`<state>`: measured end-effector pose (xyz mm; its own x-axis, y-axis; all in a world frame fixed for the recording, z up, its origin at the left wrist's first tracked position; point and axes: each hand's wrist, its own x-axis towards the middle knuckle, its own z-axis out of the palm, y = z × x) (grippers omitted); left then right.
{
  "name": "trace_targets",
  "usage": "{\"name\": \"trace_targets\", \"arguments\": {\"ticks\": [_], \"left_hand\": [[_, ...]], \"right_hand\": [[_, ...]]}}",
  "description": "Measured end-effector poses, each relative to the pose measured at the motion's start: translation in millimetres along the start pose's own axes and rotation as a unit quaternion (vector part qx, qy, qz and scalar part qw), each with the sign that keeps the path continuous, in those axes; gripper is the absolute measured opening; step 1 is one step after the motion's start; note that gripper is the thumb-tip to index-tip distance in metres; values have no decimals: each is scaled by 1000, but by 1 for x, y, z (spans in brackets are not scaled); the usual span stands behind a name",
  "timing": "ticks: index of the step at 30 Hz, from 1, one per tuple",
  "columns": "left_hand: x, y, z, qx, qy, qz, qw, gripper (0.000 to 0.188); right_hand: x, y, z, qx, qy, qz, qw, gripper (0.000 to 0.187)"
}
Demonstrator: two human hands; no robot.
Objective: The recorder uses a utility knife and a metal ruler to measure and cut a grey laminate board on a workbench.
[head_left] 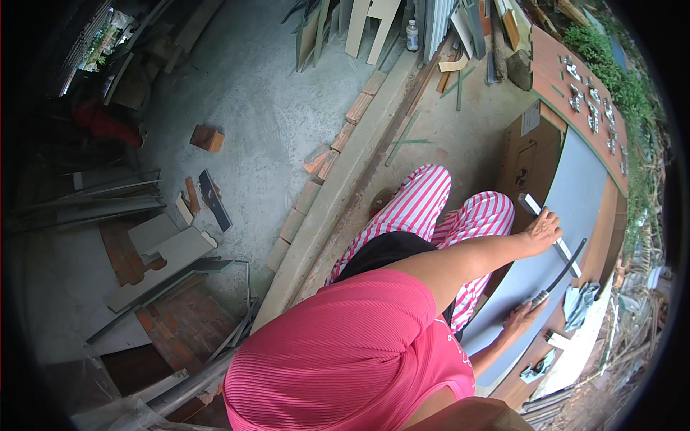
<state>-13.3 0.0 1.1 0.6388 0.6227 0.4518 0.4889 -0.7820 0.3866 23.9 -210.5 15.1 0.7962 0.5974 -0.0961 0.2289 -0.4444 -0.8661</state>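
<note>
My left hand grips a narrow white bar that lies slantwise over a grey panel. In my right hand is the handle of a long, thin, dark tool, perhaps a file; its exact kind is unclear. Its far part lies close to the bar's lower end, and whether they touch I cannot tell. Beside my right hand, on the brown board, is a blue-grey cloth. A short white piece sits nearer to me.
Silvery metal fittings lie spread on a reddish board at the far right. A cardboard box stands beside the grey panel. To the left runs a brick-edged concrete ledge. Panel offcuts lie on the floor beyond.
</note>
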Motion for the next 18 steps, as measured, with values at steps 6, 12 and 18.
{"name": "trace_targets", "arguments": {"ticks": [6,12,18], "left_hand": [[-1,-5,-5,16,-12,-8,1000,17],[-4,-3,-7,10,-26,-30,999,20],[-5,0,-12,17,-33,-28,999,21]], "right_hand": [[2,-5,3,-9,-3,15,1000,50],[-4,-18,5,-23,-18,42,999,50],[-9,-22,1,101,-48,62,992,49]]}}
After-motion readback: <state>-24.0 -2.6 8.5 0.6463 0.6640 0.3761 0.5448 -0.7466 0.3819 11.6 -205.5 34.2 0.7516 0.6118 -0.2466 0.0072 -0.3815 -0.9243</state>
